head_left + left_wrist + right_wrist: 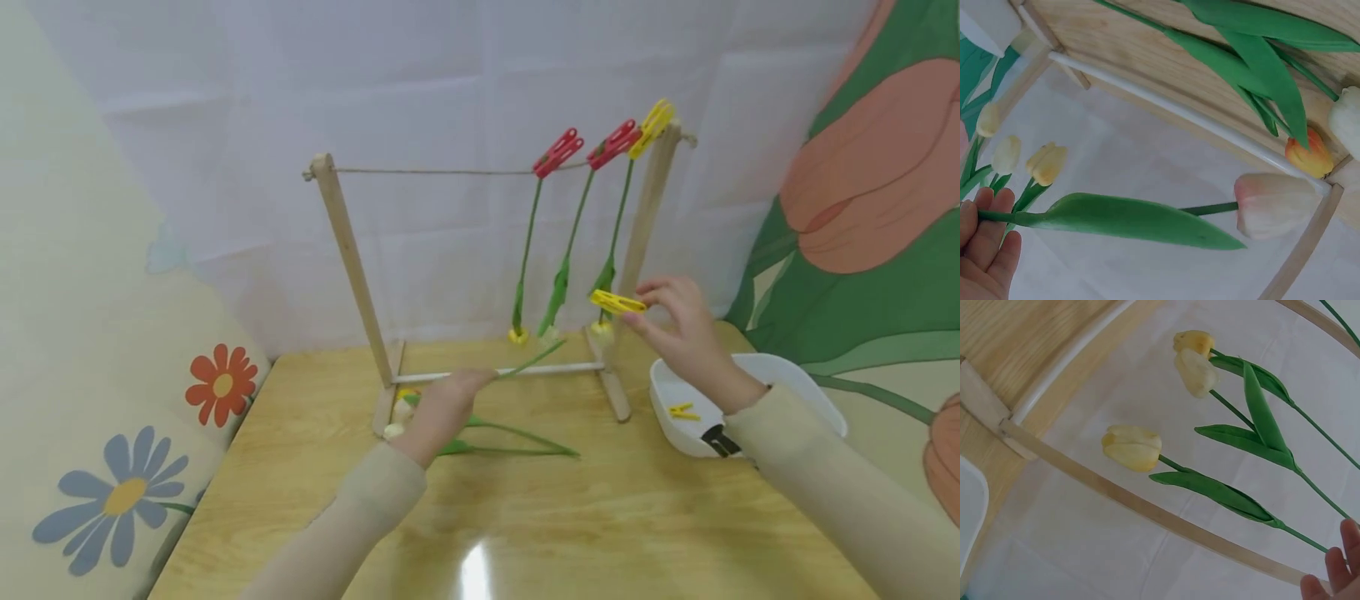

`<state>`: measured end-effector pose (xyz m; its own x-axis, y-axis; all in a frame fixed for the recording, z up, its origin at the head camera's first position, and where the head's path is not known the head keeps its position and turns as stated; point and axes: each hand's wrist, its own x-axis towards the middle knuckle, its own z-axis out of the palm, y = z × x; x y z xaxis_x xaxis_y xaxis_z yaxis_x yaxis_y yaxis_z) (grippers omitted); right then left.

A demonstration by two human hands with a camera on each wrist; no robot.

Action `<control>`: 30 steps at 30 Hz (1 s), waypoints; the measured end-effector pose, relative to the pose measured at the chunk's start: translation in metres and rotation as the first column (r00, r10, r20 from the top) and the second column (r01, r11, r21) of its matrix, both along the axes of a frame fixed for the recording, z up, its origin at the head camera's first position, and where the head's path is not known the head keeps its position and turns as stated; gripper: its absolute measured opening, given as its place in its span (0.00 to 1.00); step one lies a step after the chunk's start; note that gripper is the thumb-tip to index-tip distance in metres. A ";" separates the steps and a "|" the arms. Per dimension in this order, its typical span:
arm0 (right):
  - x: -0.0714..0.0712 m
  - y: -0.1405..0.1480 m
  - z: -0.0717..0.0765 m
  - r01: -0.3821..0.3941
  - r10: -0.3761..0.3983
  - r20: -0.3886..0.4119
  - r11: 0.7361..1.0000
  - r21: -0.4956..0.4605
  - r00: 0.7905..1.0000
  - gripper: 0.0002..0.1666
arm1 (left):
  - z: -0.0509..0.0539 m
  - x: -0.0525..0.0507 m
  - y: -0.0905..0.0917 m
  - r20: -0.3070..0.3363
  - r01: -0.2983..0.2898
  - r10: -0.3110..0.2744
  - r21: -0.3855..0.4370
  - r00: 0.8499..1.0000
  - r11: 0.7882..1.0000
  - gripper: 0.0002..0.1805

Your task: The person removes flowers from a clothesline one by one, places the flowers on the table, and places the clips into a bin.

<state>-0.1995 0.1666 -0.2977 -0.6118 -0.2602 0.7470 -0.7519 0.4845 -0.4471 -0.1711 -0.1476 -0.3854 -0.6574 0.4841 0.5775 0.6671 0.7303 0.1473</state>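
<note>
My left hand (448, 410) pinches the green stem of an artificial tulip (1277, 206) with a pale pink-and-white head. In the left wrist view the tulip lies sideways, its leaf along the stem. My right hand (686, 333) pinches a yellow clothespin (617, 302) in front of the rack, near the rightmost hanging tulip (1132, 448). Three tulips hang head down from the rope (435, 172), held by two red clothespins (557, 152) and one yellow clothespin (652, 129). Beneath my left hand, more tulips lie on the table, among them an orange-yellow one (1311, 154) and a white one (1346, 119).
The rope runs between a left wooden post (348, 258) and a right post (651, 208), joined below by a white bar (517, 370). At the right, a white basket (813, 387) holds another yellow clothespin (682, 411); a black piece (720, 440) is at its front. White cloth hangs behind.
</note>
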 end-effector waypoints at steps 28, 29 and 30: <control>0.006 0.038 -0.038 0.122 -0.126 0.062 0.990 0.071 0.990 0.11 | -0.031 0.004 0.006 0.040 0.076 -0.068 -0.260 0.997 0.963 0.23; 0.006 0.040 -0.038 0.125 -0.130 0.063 0.989 0.081 0.990 0.12 | -0.031 0.005 0.006 0.042 0.072 -0.063 -0.263 0.997 0.962 0.23; 0.007 0.041 -0.039 0.126 -0.133 0.067 0.988 0.093 0.989 0.12 | -0.031 0.005 0.006 0.047 0.069 -0.058 -0.263 0.997 0.962 0.23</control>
<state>-0.1928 0.2080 -0.3364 -0.6965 -0.2379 0.6769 -0.6472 0.6157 -0.4495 -0.1658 -0.1421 -0.4168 -0.6394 0.6577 0.3982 0.7110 0.7029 -0.0193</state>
